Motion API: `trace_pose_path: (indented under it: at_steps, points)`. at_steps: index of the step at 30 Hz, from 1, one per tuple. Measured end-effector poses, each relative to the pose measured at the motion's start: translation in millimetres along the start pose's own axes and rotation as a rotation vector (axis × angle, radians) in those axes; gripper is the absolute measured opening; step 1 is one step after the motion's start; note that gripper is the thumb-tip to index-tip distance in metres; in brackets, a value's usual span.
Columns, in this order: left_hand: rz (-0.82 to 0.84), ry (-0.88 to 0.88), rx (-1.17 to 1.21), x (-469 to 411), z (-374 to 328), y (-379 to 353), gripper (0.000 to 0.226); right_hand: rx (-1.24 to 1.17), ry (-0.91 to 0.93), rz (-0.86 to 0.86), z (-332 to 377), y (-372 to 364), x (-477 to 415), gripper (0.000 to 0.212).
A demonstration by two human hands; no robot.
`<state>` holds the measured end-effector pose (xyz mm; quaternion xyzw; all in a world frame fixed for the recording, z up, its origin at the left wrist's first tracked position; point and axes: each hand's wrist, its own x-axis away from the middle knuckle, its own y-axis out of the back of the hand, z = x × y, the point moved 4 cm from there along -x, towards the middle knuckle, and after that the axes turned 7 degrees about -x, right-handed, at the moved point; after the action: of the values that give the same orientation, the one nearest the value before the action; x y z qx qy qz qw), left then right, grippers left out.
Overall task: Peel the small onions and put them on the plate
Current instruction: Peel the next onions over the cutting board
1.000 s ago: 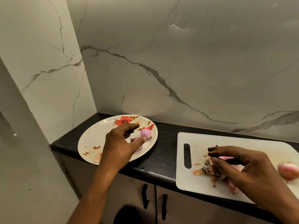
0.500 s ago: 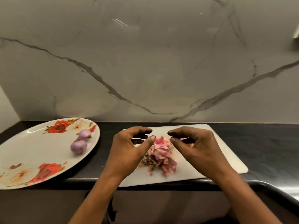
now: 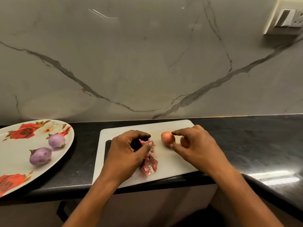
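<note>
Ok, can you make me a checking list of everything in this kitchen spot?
Surface: black counter, with a white cutting board on it.
Job's things: two peeled onions on the plate; one unpeeled onion on the board.
Clutter: onion skins piled on the board.
Fingers: left hand grips the onion skins; right hand pinches the unpeeled onion.
Cables: nothing seen.
Surroundings: marble wall, wall socket top right.

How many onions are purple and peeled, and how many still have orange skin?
Peeled purple onions: 2, on the plate
Orange unpeeled onion: 1, pinched by the right hand on the cutting board
Total: 3 onions
</note>
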<state>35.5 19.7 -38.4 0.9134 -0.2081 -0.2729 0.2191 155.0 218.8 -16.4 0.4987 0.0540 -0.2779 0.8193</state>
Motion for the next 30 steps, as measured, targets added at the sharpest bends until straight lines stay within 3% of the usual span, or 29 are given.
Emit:
trace_pose_path:
  at_steps: [4,10,14,19,26,30]
  points:
    - [-0.012,-0.016,-0.028,-1.1,0.8,4.3,0.027,0.257,0.087,0.008,20.3,-6.0,-8.6,0.054]
    - [-0.021,-0.025,-0.035,-3.0,5.9,14.9,0.025,0.403,0.161,0.031,23.9,-20.8,-22.6,0.035]
    - [-0.068,-0.030,-0.004,-6.7,11.5,21.7,0.027,0.103,0.167,-0.084,32.0,-13.5,-28.1,0.048]
    - [-0.019,-0.046,0.096,-13.0,19.2,29.0,0.043,-0.461,0.162,0.048,54.7,-22.2,-42.2,0.048]
    - [0.014,-0.062,0.285,-10.5,24.5,33.0,0.043,-0.771,0.157,0.163,65.9,-48.1,-45.3,0.044]
    - [0.013,-0.027,0.395,-9.3,28.2,33.5,0.049,-0.820,0.168,0.205,69.8,-49.2,-44.0,0.027]
